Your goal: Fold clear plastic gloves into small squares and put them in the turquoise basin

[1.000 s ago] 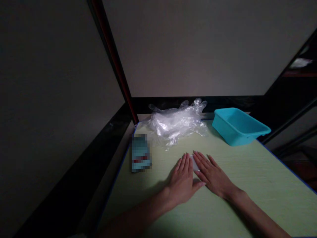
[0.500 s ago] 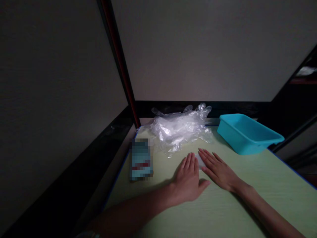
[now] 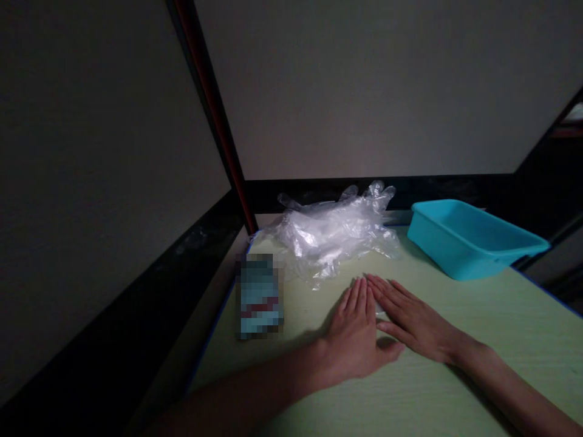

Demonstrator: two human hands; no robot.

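My left hand (image 3: 355, 331) lies flat on the pale green table (image 3: 305, 400), fingers stretched forward and thumb out to the right. My right hand (image 3: 412, 318) also lies flat, angled toward it, and the fingertips of both meet or nearly meet. A small bit of thin whitish film (image 3: 379, 309) shows in the gap between them; most of it is hidden under the hands. Beyond the fingertips spreads a crumpled pile of clear plastic gloves (image 3: 334, 237).
A turquoise plastic basin (image 3: 473, 243) stands at the back right of the table. At the left edge lies a blurred-out flat item (image 3: 259, 297) in blue-green with a red band. Grey panels (image 3: 364, 91) rise behind and to the left.
My hands have come closer together, and the whitish film between them is now mostly covered. The view has shifted slightly.
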